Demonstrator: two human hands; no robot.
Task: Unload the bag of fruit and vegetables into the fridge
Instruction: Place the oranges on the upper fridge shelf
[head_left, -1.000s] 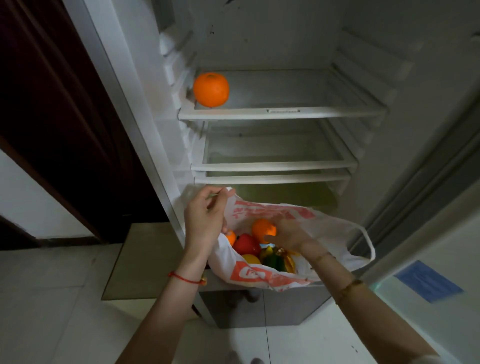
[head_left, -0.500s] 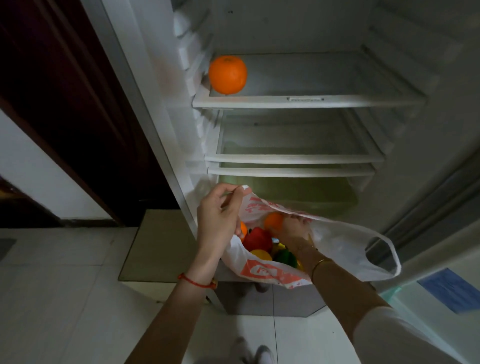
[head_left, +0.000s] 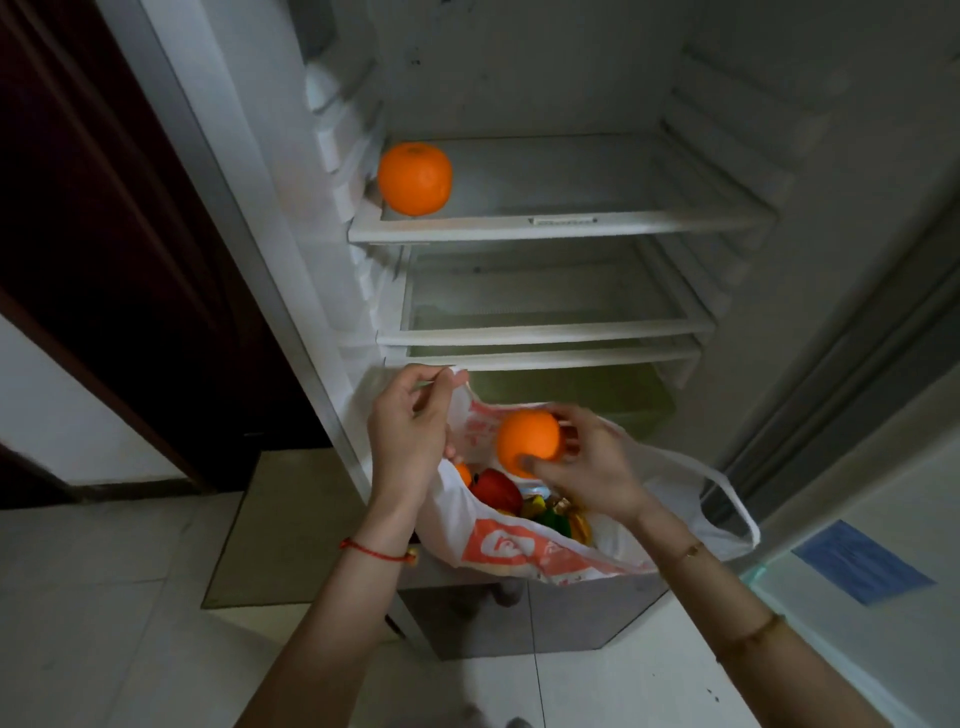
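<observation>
A white plastic bag (head_left: 524, 548) with orange print hangs open in front of the fridge's lower part. My left hand (head_left: 410, 431) pinches the bag's left rim and holds it up. My right hand (head_left: 587, 462) grips an orange (head_left: 527, 441) just above the bag's mouth. Inside the bag lie a red fruit (head_left: 498, 491), a small orange piece (head_left: 462, 474), and green and yellow produce (head_left: 558, 522). Another orange (head_left: 414, 178) sits at the left end of the fridge's top shelf (head_left: 561, 223).
The fridge stands open with two lower glass shelves (head_left: 545, 332) bare and a greenish drawer (head_left: 566, 389) beneath. The fridge door (head_left: 857, 364) is at the right. A dark wooden door (head_left: 130, 260) is at the left. The bag's loose handle (head_left: 732, 499) dangles right.
My right hand has lifted the orange up out of the bag; before, it was down inside among the produce. My left hand still holds the bag's rim.
</observation>
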